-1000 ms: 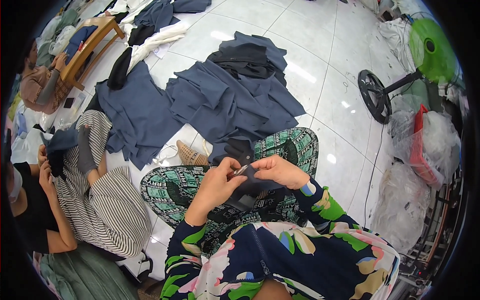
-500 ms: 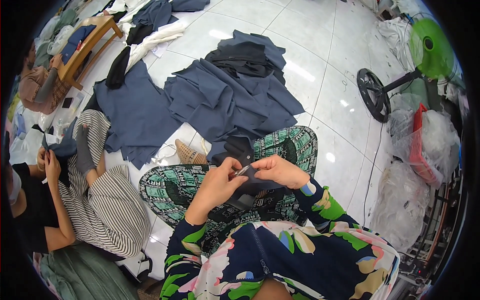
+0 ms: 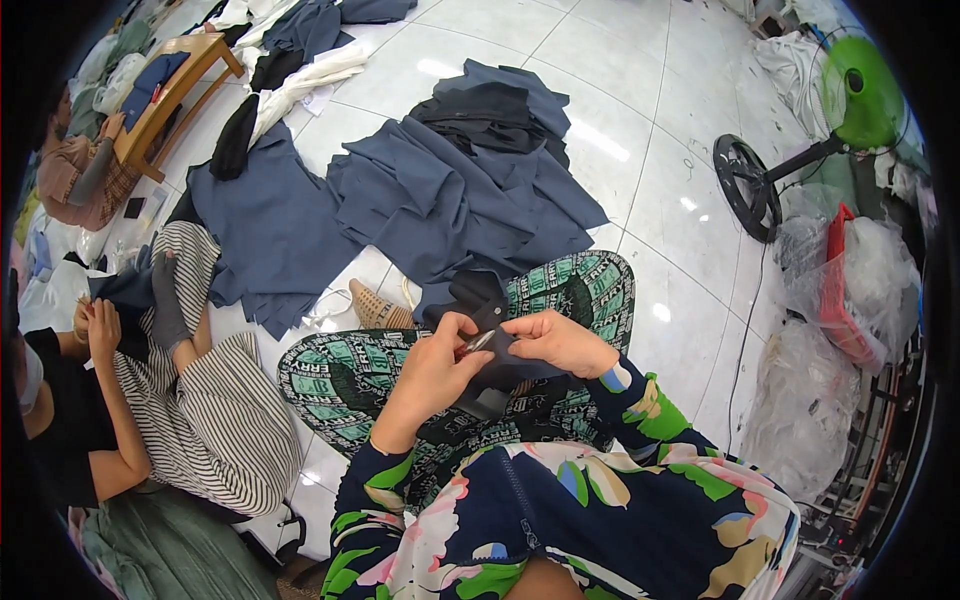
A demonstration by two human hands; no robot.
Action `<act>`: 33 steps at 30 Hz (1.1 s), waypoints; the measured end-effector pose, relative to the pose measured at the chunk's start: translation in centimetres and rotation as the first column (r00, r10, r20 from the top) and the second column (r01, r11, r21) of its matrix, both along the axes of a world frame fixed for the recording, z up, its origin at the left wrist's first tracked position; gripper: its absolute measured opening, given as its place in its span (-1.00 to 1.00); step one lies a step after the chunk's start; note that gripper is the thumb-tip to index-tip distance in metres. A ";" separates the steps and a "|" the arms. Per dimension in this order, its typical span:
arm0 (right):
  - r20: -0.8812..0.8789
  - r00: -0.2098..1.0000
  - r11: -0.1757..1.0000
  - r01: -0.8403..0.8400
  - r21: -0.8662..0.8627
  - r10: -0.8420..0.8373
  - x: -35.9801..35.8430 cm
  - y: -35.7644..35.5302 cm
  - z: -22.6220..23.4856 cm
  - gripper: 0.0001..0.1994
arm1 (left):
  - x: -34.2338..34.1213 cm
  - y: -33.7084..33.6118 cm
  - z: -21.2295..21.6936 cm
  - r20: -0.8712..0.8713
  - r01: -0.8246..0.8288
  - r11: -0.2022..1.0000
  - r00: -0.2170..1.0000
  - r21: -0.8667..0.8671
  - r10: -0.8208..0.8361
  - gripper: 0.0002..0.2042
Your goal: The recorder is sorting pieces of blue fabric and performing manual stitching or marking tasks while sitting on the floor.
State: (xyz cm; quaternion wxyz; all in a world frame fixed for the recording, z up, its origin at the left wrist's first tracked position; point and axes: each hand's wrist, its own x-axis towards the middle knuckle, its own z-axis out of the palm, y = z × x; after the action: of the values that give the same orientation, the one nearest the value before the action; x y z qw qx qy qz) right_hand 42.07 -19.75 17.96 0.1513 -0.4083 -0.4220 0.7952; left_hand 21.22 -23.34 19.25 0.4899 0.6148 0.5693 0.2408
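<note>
My left hand [image 3: 430, 368] is closed around a small pair of thread snips [image 3: 482, 342], whose silver blades show between thumb and fingers; the rest is covered by the hand. Beside it, my right hand [image 3: 566, 343] pinches the edge of a dark grey-blue piece of cloth [image 3: 512, 368] right at the blades. This cloth hangs over my crossed legs, in green-and-black patterned trousers [image 3: 595, 290]. A small round shiny spot shows on the dark cloth just beyond my fingers.
A heap of grey-blue fabric pieces [image 3: 430, 190] lies on the tiled floor ahead, with more fabric [image 3: 270, 220] to its left. A co-worker in striped trousers [image 3: 235, 420] sits close at left. At right stand a green fan [image 3: 865, 95] and a red basket [image 3: 835, 300] with plastic bags.
My hands stay almost in place, with the snips tilting slightly at the cloth's edge. At left, the co-worker's hands have shifted a little.
</note>
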 end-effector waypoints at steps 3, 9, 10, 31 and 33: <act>-0.024 0.999 1.000 -0.022 -0.008 0.022 0.0 0.0 0.0 -0.71 | 0.0 -0.1 -0.2 -0.002 0.005 1.000 1.000 0.003 -0.004 -0.66; -0.027 1.000 1.000 -0.016 0.005 0.016 0.0 -0.2 -0.4 -0.71 | 0.2 0.0 -0.1 -0.012 0.012 1.000 1.000 -0.021 -0.012 -0.65; -0.019 1.000 1.000 -0.022 0.015 0.022 0.1 -0.1 -0.5 -0.71 | 0.3 0.0 -0.1 -0.004 0.013 1.000 1.000 -0.028 -0.013 -0.65; 0.012 1.000 1.000 -0.004 0.002 0.004 0.4 -0.1 -0.1 -0.70 | 0.1 -0.1 0.0 -0.014 0.010 0.999 1.000 -0.034 -0.010 -0.65; 0.021 1.000 1.000 -0.015 0.007 0.015 0.3 -0.1 0.1 -0.70 | 0.2 -0.1 0.3 -0.019 0.016 0.999 1.000 -0.040 -0.017 -0.65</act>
State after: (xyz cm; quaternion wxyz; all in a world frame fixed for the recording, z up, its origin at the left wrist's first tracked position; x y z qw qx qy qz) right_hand 42.34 -19.83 18.10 0.1424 -0.4127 -0.4296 0.7905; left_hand 21.39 -23.40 19.57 0.4983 0.6120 0.5735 0.2195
